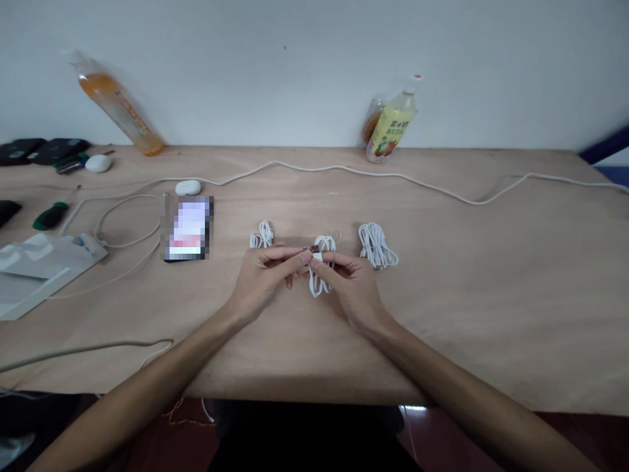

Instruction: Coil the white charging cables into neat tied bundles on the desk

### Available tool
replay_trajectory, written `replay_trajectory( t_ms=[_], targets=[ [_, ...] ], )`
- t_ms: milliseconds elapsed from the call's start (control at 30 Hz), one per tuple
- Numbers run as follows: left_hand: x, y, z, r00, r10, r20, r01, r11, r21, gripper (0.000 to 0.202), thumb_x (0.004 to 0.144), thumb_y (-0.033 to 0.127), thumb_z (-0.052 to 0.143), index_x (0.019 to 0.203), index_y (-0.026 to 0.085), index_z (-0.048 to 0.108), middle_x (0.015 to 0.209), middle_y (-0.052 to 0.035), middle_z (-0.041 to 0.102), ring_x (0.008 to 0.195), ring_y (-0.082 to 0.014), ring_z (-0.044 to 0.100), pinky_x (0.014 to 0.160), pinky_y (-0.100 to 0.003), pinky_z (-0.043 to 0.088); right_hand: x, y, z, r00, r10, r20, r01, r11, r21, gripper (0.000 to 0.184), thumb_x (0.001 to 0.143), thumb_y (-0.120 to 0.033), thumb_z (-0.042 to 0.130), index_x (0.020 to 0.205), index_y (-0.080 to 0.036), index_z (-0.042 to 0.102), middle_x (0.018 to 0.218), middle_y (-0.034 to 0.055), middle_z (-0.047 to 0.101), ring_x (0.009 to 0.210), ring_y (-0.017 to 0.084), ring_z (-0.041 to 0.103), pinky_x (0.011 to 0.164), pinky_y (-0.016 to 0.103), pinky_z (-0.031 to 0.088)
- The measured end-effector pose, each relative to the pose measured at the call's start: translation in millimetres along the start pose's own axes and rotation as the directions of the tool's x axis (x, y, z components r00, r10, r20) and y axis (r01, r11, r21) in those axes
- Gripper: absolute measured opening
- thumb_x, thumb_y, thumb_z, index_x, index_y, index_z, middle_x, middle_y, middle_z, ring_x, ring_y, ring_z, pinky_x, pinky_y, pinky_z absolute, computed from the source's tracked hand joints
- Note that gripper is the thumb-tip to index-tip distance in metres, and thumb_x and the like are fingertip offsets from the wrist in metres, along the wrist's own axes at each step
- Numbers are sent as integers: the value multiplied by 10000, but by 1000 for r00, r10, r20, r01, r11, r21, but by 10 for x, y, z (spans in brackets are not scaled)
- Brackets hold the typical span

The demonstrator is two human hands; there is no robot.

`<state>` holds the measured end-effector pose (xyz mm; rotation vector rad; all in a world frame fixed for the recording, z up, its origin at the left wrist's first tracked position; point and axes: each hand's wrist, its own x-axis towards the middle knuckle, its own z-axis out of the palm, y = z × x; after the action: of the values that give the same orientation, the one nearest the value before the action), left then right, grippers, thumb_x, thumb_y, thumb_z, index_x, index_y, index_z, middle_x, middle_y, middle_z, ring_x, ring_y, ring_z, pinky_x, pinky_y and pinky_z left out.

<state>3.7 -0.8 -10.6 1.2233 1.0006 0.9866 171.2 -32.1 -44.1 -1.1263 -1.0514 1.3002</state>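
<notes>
A white USB cable (322, 282) hangs in a loose coil between my hands, just over the table. My right hand (361, 288) is closed and pinches the cable by its white plug, whose metal USB end points up. My left hand (263, 278) is closed too, with thumb and forefinger meeting at the plug end; the exact part they grip is tiny and partly covered. To the left, partly behind my left hand, lies a bundled white cable (265, 233). A second bundled white cable (377, 246) rests to the right of my right hand.
A phone (189, 229) and a white earbud case (187, 188) lie to the left. A long white cord (344, 168) crosses the table. Against the wall lean an orange drink bottle (118, 108) and a yellow one (393, 124). White packaging (44, 269) lies at far left.
</notes>
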Motion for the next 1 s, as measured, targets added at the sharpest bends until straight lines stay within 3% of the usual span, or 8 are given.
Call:
replay_trajectory(
  t_ms=[367,567,1000],
  targets=[
    [-28,9,-1,1000,-17,7,17,1000,25,273,872,402,798,699,192,828,672,-39,700,616,-133,574,529,-243,501,-3,-11,9,999,33,-19,-32,999,9,164,846,-425,831,833,-271,883,842,16,794,773,188,653,755,340,538],
    [-37,12,-6,1000,-10,5,10,1000,13,264,870,400,801,709,191,823,669,-34,692,615,-133,573,528,-241,491,-13,-15,12,999,42,-22,-41,999,33,152,837,-418,843,833,-272,887,862,21,806,800,196,668,771,345,551],
    [-40,5,-27,994,113,-4,-111,986,124,262,918,380,772,737,203,841,653,-15,648,593,-124,549,540,-245,462,-17,-27,21,999,48,-17,-47,998,47,151,829,-425,844,835,-285,898,835,26,818,775,197,676,720,339,561]
  ],
)
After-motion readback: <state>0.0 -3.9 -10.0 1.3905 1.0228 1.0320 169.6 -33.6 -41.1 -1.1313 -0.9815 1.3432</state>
